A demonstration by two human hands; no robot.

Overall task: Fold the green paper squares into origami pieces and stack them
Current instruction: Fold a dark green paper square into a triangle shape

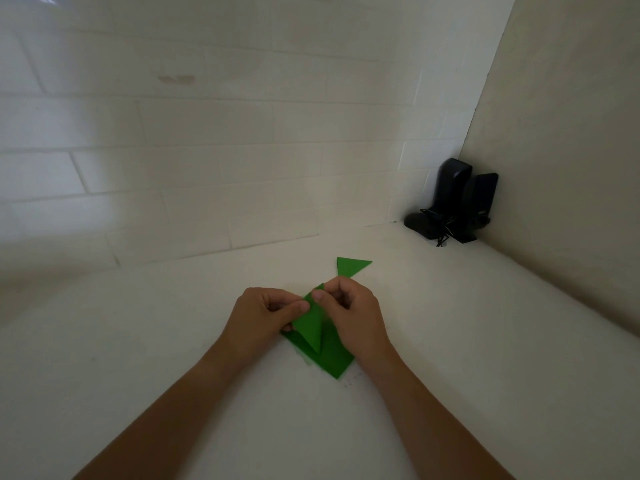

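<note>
A green folded paper piece [313, 329] is held just above a stack of flat green paper squares [334, 358] on the white table. My left hand [263, 315] pinches the piece's upper left edge between thumb and fingers. My right hand [353, 313] pinches its top corner from the right. The piece tapers to a point toward me. Behind the hands, a finished green folded triangle [350, 266] lies flat on the table. The hands hide part of the stack beneath them.
Two black speakers with a tangled cable [457, 202] stand in the far right corner. A white brick wall [207, 150] runs along the back and a plain wall [571, 150] along the right. Small dark specks [349, 382] dot the table near the stack.
</note>
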